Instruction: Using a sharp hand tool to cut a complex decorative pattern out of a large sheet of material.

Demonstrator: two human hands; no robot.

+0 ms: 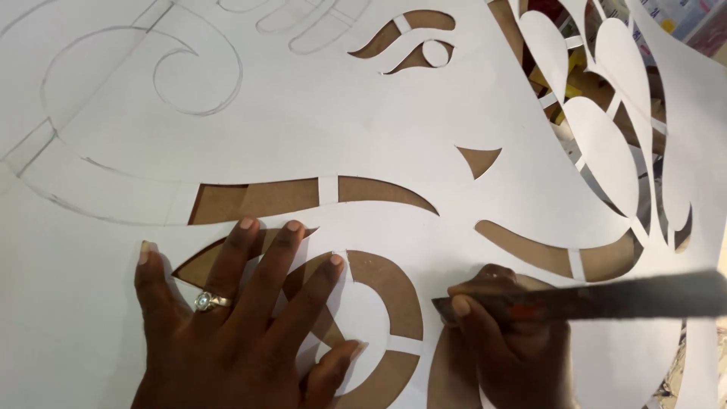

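1. Clenched around a dark cutting tool (591, 298), the right hand (507, 341) sits at the lower right of the frame, blade tip meeting the white paper sheet (303, 129) beside the spiral cut-out (379, 318).
2. Spread flat at lower left, the left hand (235, 326) grasps nothing; its fingers (291, 257) press the sheet so it lies taut near the cut.
3. Brown board (257, 201) shows through the openings, backing the paper.
4. Pencil lines (189, 68) at upper left remain uncut.
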